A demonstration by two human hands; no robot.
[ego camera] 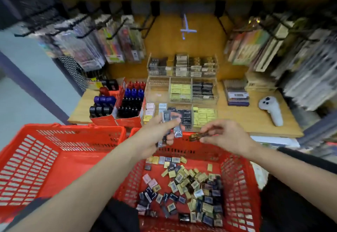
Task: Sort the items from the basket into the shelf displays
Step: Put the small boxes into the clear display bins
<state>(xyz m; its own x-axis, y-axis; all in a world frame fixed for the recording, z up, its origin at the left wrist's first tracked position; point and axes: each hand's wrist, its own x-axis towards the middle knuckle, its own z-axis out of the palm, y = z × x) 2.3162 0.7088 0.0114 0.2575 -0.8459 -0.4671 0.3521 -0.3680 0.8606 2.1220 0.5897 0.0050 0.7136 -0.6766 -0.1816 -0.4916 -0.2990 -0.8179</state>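
Observation:
A red basket (237,180) in front of me holds several small boxes (191,189), gold, dark blue, pink and silver. My left hand (156,133) grips a stack of small silver-grey boxes (173,126) above the basket's far rim. My right hand (224,135) pinches one small dark gold box (196,136) beside it. Just beyond both hands stands a clear acrylic display (182,93) on the wooden shelf (255,115), its compartments filled with yellow, black, pink and brown boxes.
A second red basket (54,158) sits at my left. Red cartons of black, blue and red ink bottles (125,102) stand left of the display. A white handheld device (272,108) and a purple stack lie on the right. Hanging packs fill both sides.

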